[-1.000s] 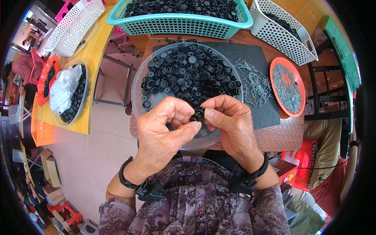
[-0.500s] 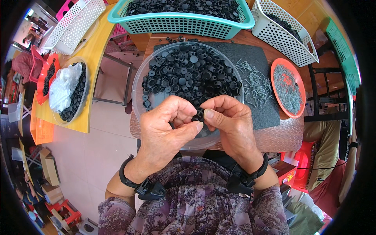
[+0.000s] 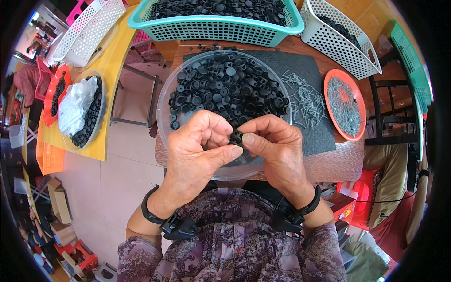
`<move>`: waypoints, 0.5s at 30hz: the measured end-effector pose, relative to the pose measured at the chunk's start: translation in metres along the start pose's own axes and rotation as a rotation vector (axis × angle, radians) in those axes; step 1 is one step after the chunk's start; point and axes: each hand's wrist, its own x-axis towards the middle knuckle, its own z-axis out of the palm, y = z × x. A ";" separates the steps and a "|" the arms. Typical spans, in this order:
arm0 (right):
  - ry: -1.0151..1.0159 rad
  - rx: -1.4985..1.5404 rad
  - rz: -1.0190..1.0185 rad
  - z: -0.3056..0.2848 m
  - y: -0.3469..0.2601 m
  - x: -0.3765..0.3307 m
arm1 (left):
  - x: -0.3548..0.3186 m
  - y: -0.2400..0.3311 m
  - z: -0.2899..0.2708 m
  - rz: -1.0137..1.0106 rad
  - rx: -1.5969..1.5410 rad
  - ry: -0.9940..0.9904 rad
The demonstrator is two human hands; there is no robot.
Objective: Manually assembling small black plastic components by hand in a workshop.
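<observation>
Between my two hands is a small round black plastic part [image 3: 236,137]. My left hand [image 3: 199,141] has thumb and forefinger closed at its left side. From the other side, my right hand [image 3: 277,143] pinches the same part with thumb and forefinger. Both hands are over the near side of a clear round tub [image 3: 164,110]. A heap of similar black plastic parts [image 3: 221,89] fills much of that tub. Whether a pin is also in my fingers is hidden.
Loose metal pins or screws [image 3: 303,101] lie on a black mat [image 3: 319,143], beside an orange plate [image 3: 362,117] of more. Behind the tub stand a teal basket [image 3: 216,30] and a white basket [image 3: 347,56]. A yellow table [image 3: 101,141] is at left.
The black part has turned slightly between my fingers and shows more of its face. My hands stay in nearly the same place.
</observation>
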 end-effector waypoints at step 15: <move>-0.010 0.111 0.100 -0.002 -0.001 0.002 | 0.002 0.006 -0.002 -0.049 0.006 -0.045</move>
